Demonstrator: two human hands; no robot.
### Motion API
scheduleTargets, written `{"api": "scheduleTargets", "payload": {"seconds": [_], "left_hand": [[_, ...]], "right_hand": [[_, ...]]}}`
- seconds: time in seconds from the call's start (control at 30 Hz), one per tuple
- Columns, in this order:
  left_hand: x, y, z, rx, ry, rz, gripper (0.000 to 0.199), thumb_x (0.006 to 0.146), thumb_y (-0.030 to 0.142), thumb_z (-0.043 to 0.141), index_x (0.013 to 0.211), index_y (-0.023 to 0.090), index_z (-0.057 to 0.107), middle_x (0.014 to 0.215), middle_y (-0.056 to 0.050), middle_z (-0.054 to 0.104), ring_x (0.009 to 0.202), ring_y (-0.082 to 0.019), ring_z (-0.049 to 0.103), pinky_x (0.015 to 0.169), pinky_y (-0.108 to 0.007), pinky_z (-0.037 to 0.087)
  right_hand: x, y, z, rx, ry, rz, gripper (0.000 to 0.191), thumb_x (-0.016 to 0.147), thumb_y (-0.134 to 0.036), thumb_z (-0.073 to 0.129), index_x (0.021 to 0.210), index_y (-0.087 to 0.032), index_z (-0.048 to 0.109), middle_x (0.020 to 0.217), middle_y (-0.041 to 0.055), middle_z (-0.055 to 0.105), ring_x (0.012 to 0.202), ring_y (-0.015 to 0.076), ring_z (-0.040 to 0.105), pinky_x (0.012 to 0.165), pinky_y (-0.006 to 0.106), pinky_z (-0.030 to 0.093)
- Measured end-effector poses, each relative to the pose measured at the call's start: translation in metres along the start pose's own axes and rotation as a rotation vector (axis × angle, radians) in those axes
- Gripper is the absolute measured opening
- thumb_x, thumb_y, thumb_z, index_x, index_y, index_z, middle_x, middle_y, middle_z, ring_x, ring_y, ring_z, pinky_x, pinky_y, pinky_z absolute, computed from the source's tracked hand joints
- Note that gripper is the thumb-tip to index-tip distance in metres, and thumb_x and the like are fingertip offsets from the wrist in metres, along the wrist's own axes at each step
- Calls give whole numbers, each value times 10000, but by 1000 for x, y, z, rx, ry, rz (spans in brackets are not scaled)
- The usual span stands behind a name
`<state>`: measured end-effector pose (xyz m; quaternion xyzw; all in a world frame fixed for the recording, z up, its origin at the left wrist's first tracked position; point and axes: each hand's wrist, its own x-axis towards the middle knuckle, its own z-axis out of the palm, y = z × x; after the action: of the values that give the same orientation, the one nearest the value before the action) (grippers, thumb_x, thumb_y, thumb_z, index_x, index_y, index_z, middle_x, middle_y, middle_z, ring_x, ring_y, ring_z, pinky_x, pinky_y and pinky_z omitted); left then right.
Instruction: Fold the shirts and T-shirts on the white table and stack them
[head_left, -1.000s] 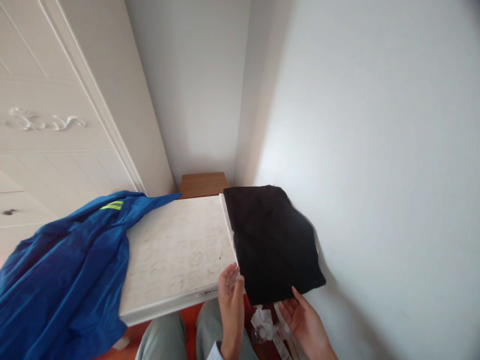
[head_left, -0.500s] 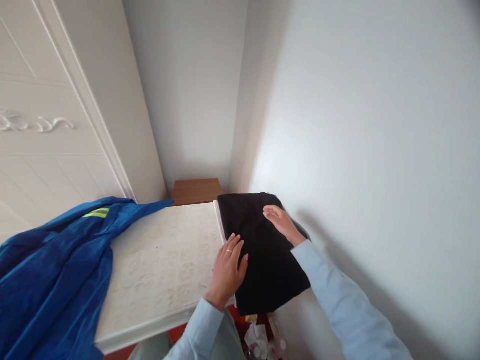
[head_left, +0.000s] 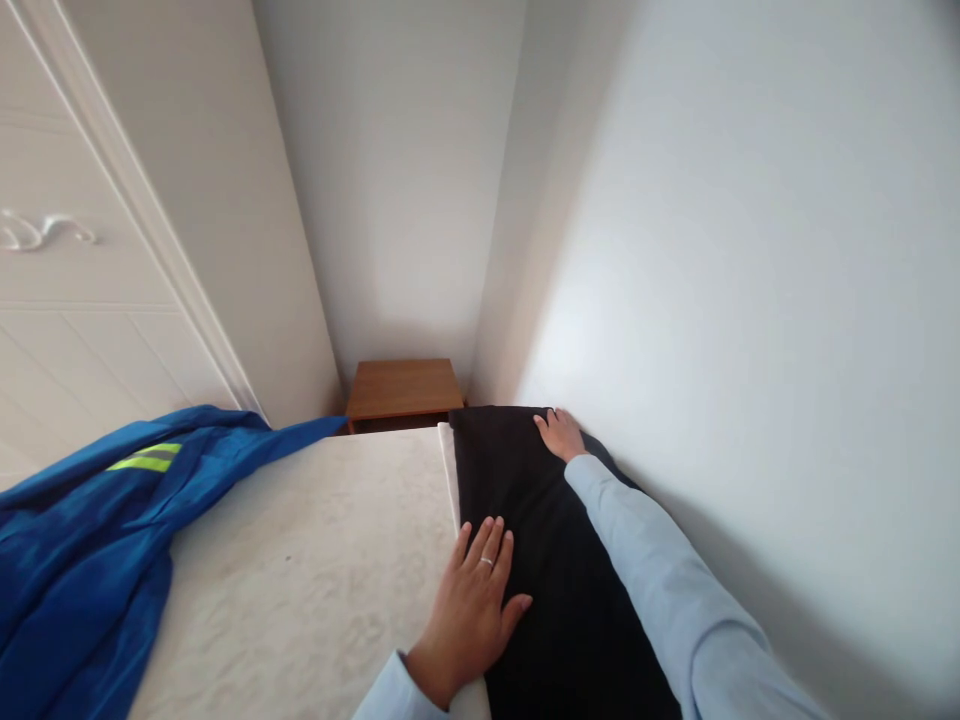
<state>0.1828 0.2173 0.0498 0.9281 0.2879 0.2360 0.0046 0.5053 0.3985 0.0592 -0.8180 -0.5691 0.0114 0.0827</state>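
Observation:
A black cloth point(head_left: 517, 480), perhaps a folded garment, lies spread along the right side of a pale, stained board-like surface point(head_left: 322, 560). My left hand point(head_left: 480, 610) rests flat on the cloth's left edge, fingers stretched out, a ring on one finger. At the cloth's far right corner, my right hand point(head_left: 561, 433) lies palm down with its fingers extended and slightly spread. The near end of the cloth runs out of view. To the left, a blue garment point(head_left: 112, 540) with a yellow-green and grey reflective stripe is draped over the surface.
Behind the surface stands a low brown wooden table point(head_left: 405, 387) in the corner. A white wall point(head_left: 750, 250) rises close along the right. On the left is a white cabinet point(head_left: 97, 240) with raised moulding.
My right hand has come down onto the cloth's far right corner. My left hand has shifted lower and right in the picture. The view has moved nearer the surface.

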Motion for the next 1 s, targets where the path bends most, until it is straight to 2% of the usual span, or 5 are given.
{"api": "scheduleTargets", "payload": {"seconds": [0.2, 0.47, 0.67, 0.83, 1.0], "left_hand": [[2, 4, -8, -101, -52, -61, 653, 999, 536, 425, 1517, 138, 405, 1566, -156, 408, 1471, -310, 354, 1202, -546, 293], [8, 13, -25, -218, -115, -186, 580, 984, 492, 488, 1465, 168, 490, 1536, -117, 471, 1468, -267, 367, 1235, -510, 263], [-50, 54, -14, -112, -26, -303, 557, 974, 396, 512, 1491, 195, 464, 1567, -87, 423, 1461, -280, 378, 1193, -493, 374], [-103, 89, 18, 4, -66, -298, 935, 778, 358, 705, 1587, 170, 277, 1598, -181, 298, 1425, -446, 376, 1074, -649, 455], [-104, 110, 8, -2, -33, -408, 964, 774, 211, 647, 1612, 200, 170, 1637, -143, 217, 1484, -403, 276, 1141, -670, 367]], "right_hand": [[8, 11, 12, -15, 10, -22, 726, 1025, -542, 210, 1477, -15, 422, 1572, 266, 363, 1485, 351, 283, 1195, 475, 189], [3, 8, 6, -41, 67, -63, 666, 1024, -510, 261, 1371, -9, 530, 1477, 286, 481, 1405, 356, 399, 1171, 458, 229], [-12, -5, -4, -43, 157, -55, 570, 1019, -407, 312, 1270, 25, 586, 1371, 326, 549, 1347, 390, 445, 1128, 486, 276], [-36, -39, -22, -106, 280, -151, 566, 1006, -331, 331, 1389, 59, 476, 1506, 325, 423, 1430, 403, 338, 1171, 549, 175], [-78, -109, -22, 31, 104, -561, 610, 1030, -430, 292, 1473, -34, 430, 1591, 228, 358, 1496, 316, 277, 1219, 466, 164]]}}
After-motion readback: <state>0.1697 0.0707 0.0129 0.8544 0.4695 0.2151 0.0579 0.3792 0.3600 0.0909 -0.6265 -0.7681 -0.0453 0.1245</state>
